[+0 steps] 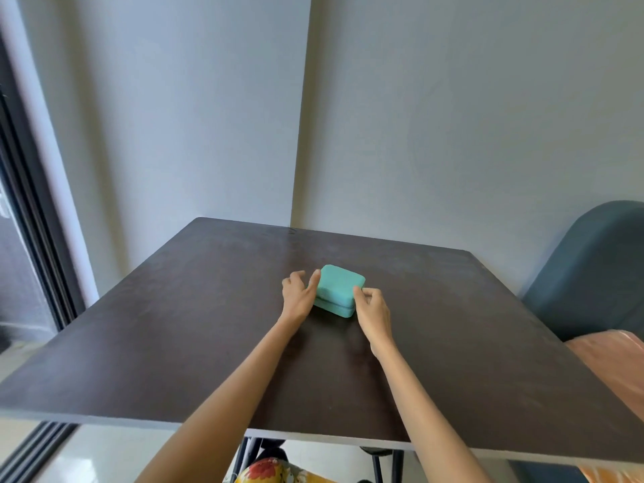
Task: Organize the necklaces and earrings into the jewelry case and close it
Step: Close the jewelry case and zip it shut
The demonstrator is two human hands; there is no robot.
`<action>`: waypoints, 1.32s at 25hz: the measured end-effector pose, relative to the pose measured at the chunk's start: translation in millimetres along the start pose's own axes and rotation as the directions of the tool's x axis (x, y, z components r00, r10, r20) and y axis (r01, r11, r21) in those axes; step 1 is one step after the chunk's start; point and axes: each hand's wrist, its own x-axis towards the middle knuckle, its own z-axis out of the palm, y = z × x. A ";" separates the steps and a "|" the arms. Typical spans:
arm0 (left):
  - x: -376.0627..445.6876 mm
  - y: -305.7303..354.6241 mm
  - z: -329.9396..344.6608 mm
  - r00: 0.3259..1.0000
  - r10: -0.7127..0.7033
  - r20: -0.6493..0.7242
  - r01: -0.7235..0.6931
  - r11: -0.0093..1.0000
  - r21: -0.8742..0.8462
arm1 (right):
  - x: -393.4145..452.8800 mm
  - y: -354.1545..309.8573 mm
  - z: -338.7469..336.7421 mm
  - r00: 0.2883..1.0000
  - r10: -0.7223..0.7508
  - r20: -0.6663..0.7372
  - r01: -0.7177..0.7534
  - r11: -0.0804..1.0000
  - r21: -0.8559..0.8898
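Teal rounded-square jewelry case [339, 286] sitting closed on dark matte table [174, 325]; contents hidden. Left hand [298, 294] touching its side, fingers relaxed; right hand [371, 306] pinching its corner seam.

We look down along two bare forearms reaching across a dark brown surface [174, 325] toward a closed teal jewelry case [339, 285] lying flat near its middle. Our left hand [297, 295] rests against the case's left side, thumb touching the lid's edge, fingers loosely curled beside it. Our right hand [372, 310] pinches the near right corner of the lid. Pale grey walls [453, 134] meet in a corner behind. A dark blue chair [592, 273] stands at the right edge.
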 end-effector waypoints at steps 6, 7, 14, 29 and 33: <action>17.4 -6.1 -30.0 0.986 0.075 0.150 -0.101 0.980 0.173 | 11.0 -12.7 22.5 0.995 0.084 0.046 -0.088 0.990 0.106; 25.2 -7.0 -36.7 0.987 0.093 0.128 -0.116 0.977 0.179 | 17.9 -21.2 27.8 0.991 0.103 0.084 -0.114 0.984 0.134; 139.5 -11.3 -72.7 0.973 0.170 -0.154 -0.139 0.971 0.192 | 124.2 -90.9 111.2 0.950 0.096 0.296 -0.162 0.965 0.205; 250.9 -45.0 -60.5 0.940 0.224 -0.255 -0.139 0.940 0.313 | 239.3 -84.1 193.5 0.957 0.054 0.284 -0.099 0.984 0.146; 249.8 -44.3 -58.3 0.921 0.295 -0.253 -0.148 0.868 0.474 | 243.6 -81.4 196.5 0.966 0.021 0.258 -0.055 0.991 0.124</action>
